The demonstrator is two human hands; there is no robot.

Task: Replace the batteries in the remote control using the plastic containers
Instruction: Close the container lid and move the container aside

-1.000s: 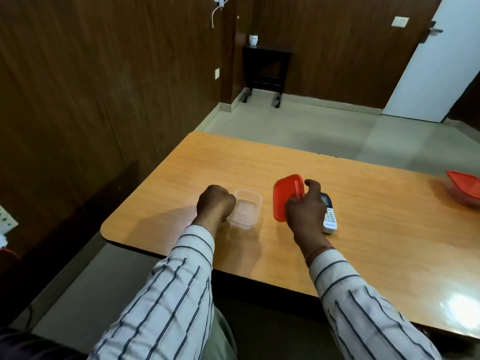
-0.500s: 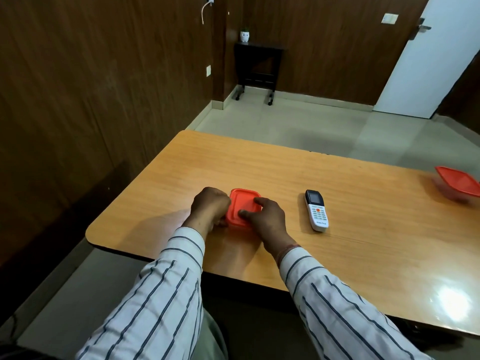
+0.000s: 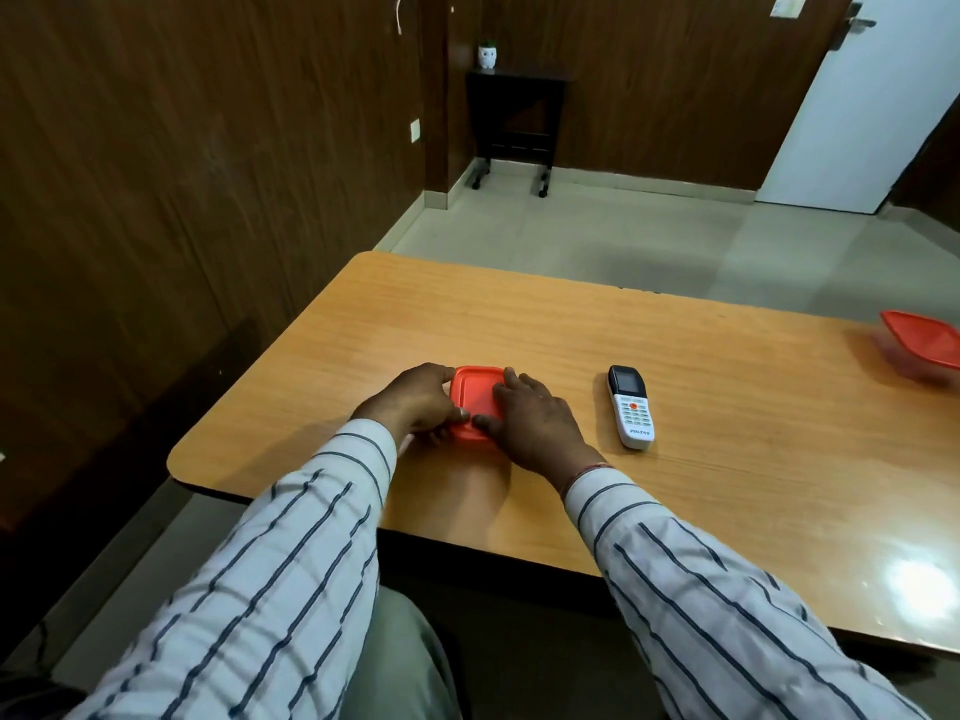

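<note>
Both hands press the orange square plastic lid (image 3: pixel 475 402) near the wooden table (image 3: pixel 727 485)'s left edge: left hand (image 3: pixel 415 402) gripping its side, right hand (image 3: pixel 530 420) fingers flat on top. White remote control (image 3: pixel 631 407) lies closed, so swapping looks done.

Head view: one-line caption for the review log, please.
Both hands, left hand and right hand, press the red lid onto a container; remote lies alongside.

The scene is evenly and fairly brightly lit, seemingly from overhead. A white glare patch sits on the glossy table (image 3: pixel 675 356) at near right. Soft shadows fall left of and beneath the sleeves (image 3: pixel 291 553) and hands. The dark wood walls (image 3: pixel 156 174) stay dim. Wide-angle distortion bends the edges, and the red-lidded container (image 3: pixel 919 345) at far right looks slightly smeared.
</note>
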